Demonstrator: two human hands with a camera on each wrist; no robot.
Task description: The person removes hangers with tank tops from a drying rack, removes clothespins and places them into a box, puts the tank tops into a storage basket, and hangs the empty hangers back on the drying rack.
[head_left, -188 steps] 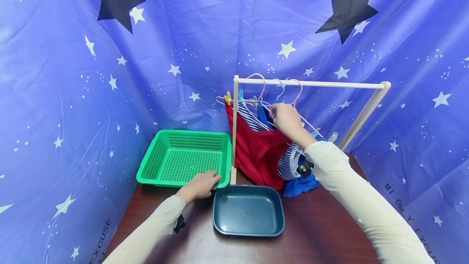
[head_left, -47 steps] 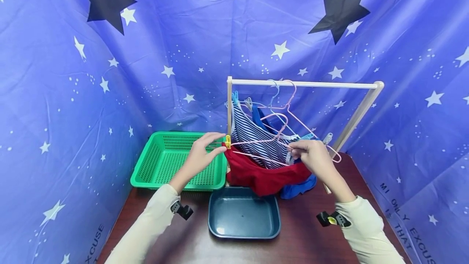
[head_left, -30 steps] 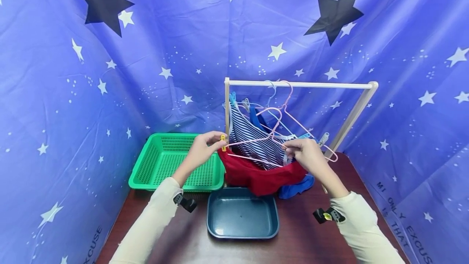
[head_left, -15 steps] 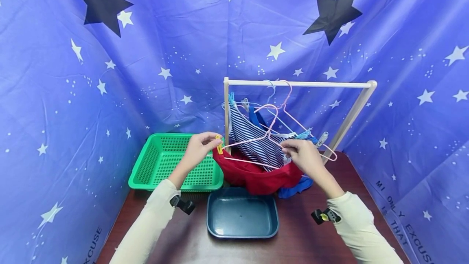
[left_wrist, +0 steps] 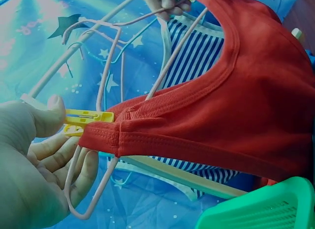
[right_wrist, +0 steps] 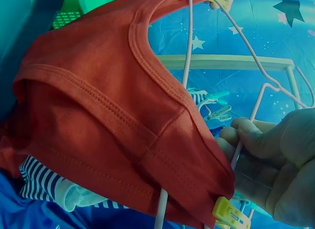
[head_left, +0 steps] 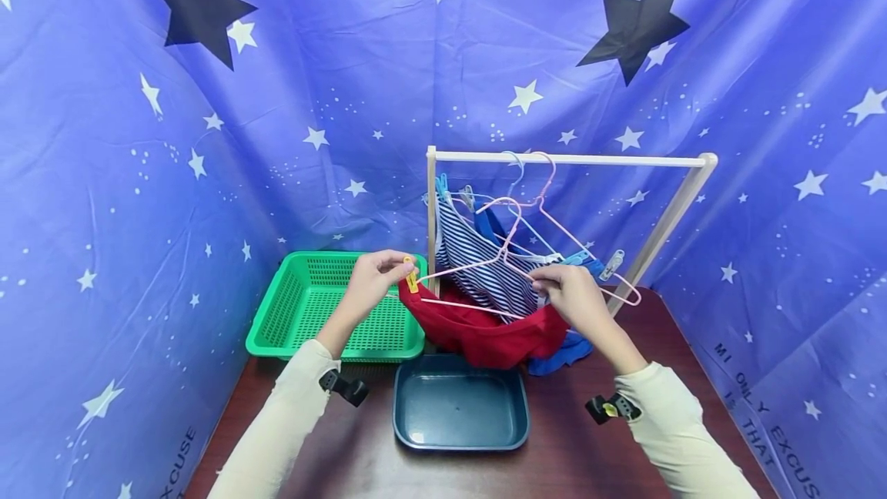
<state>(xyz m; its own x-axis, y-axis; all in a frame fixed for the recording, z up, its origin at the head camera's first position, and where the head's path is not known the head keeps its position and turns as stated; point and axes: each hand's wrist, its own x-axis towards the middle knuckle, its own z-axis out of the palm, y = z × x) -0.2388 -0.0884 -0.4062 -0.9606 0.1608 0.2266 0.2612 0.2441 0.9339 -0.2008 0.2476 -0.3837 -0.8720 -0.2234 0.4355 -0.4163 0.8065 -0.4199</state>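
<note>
A red sleeveless top (head_left: 485,337) hangs on a pink hanger (head_left: 504,252) that is off the rack, held in front of it. My left hand (head_left: 370,287) pinches a yellow clothespin (left_wrist: 88,115) between thumb and fingers. That clothespin sits on the top's left shoulder strap, with the hanger's end loop below it. My right hand (head_left: 575,295) grips the hanger's right arm between thumb and fingers. Beside it in the right wrist view, a second yellow clothespin (right_wrist: 230,214) is on the other strap.
Behind, a wooden rack (head_left: 624,160) bears a striped garment (head_left: 471,260) and a blue garment (head_left: 561,356) on hangers with clothespins. A green basket (head_left: 273,314) stands to the left. A dark tray (head_left: 460,406) lies in front on the brown table (head_left: 582,437).
The pink hanger with the red top has come off the rack and forward. My left hand has left the basket's edge for the clothespin, which has since shifted slightly left.
</note>
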